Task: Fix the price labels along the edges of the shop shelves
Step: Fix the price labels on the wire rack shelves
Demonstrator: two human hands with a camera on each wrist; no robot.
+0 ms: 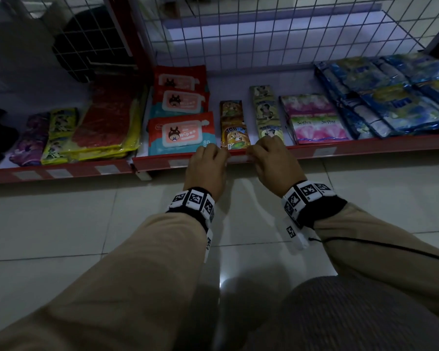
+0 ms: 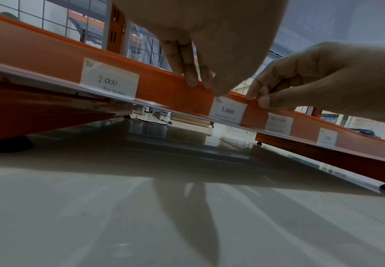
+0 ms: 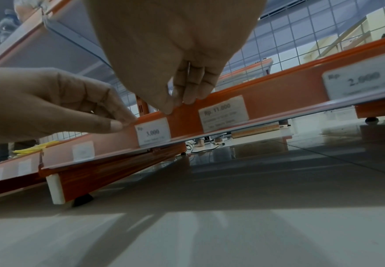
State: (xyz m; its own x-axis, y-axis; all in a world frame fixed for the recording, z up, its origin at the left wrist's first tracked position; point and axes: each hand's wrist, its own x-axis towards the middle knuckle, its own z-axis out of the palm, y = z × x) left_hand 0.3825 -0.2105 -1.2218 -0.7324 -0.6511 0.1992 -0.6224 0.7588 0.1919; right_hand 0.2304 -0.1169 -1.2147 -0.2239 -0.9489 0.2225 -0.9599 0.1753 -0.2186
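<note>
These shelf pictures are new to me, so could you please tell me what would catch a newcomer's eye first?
Two hands meet at the red front edge of the lowest shelf: the left hand and the right hand pinch the strip on either side of a white price label reading 3.000. Just behind them lie red wipes packs, with shiny blue packets far right.

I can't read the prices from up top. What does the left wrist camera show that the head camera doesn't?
Only the left wrist view shows the printed prices: the 2.000 label and the 3.000 label, plus the gap under the shelf. Only the head view shows the goods: wipes packs, Top Ice sachets, Soffell packets. Both show the left hand and right hand on the orange shelf edge.
</note>
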